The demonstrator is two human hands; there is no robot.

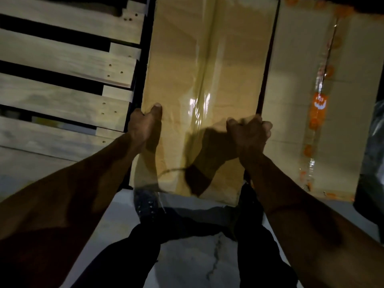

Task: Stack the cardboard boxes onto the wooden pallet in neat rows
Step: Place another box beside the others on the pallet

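Wooden pallet left, cardboard box lengthwise away, hands gripping.

You're in some dim warehouse or stockroom: bare wooden pallet at 10 o'clock, taped cardboard boxes at 12 and 2, cracked concrete floor at 6.

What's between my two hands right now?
In the head view, the taped top of the cardboard box spans the gap between the left hand and the right hand, which grip its near corners.
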